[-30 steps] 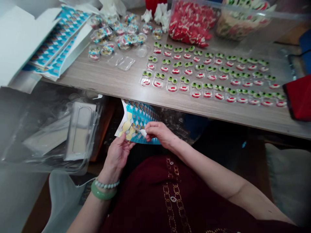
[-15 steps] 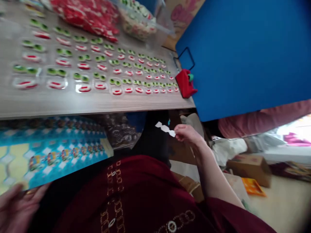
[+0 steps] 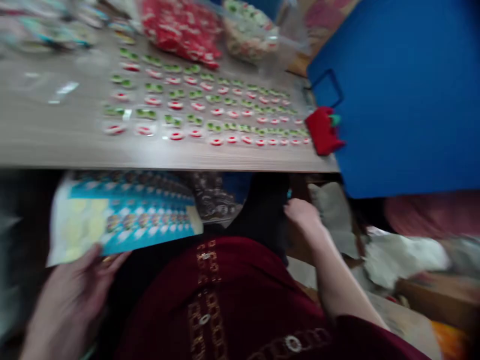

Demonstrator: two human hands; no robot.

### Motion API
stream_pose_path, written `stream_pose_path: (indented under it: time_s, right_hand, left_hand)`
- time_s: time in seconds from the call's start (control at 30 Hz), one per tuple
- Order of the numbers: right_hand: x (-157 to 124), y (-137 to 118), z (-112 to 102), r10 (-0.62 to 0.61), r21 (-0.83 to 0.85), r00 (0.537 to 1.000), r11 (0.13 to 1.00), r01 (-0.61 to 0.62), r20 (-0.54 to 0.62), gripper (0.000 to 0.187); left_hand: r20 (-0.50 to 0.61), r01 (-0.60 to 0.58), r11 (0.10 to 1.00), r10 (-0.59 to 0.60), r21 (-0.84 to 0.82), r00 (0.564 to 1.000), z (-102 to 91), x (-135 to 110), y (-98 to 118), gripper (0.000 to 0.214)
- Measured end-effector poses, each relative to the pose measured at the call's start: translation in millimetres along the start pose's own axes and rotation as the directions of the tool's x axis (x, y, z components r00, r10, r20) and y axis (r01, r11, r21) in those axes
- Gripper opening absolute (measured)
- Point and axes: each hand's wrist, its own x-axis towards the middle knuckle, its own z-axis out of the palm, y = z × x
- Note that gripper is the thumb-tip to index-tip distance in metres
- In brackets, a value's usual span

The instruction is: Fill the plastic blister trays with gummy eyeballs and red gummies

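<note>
My left hand is closed on the lower edge of a printed sticker sheet, blue and yellow with rows of small pictures, held tilted over my lap below the table edge. My right hand hangs below the table edge over my dark trousers. Its fingers are curled together, and nothing shows clearly between them; motion blur hides detail. A tiny teal thing shows just above its fingertips. On the table stand rows of small clear trays, each with green eyeball candies above a red-and-white mouth-shaped candy.
A wood-grain table spans the front. Behind the trays lie a bag of red-and-white candies and a clear tub of eyeball candies. A red tape dispenser stands beside a blue panel. Another person's pink sleeve shows right.
The white wavy strip that my right hand held is no longer visible. My view has turned left, so the table and sheet appear farther right. My left hand still holds the sheet.
</note>
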Motion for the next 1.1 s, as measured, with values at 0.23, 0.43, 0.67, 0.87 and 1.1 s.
stream_pose_path:
  time_s: [0.23, 0.43, 0.67, 0.87, 1.1]
  right_hand:
    - [-61, -128, -4, -0.777, 0.068, 0.63, 0.628, 0.775, -0.013, 0.025]
    - [-124, -267, 31, -0.992, 0.257, 0.115, 0.097, 0.961, -0.058, 0.017]
    - [-138, -277, 37, -0.968, 0.331, 0.235, 0.193, 0.924, -0.09, 0.021]
    - [-131, -270, 30, -0.969, 0.289, 0.224, 0.187, 0.939, -0.1, 0.032]
    - [-110, -267, 40, -0.945, 0.75, 0.322, 0.18, 0.636, -0.047, 0.021]
  left_hand:
    - [-0.055, -0.079, 0.995, 0.076, -0.055, 0.996, -7.6, -3, -1, 0.009]
    - [0.022, -0.143, 0.981, 0.142, 0.129, 0.99, -16.4, -1, -8, 0.035]
    - [0.071, -0.259, 0.96, 0.253, 0.11, 0.965, -6.2, -5, -15, 0.034]
    - [0.146, -0.395, 0.895, 0.371, 0.208, 0.917, 0.0, -6, -18, 0.036]
    - [0.198, -0.23, 0.97, 0.211, 0.08, 0.957, 0.2, -7, -16, 0.033]
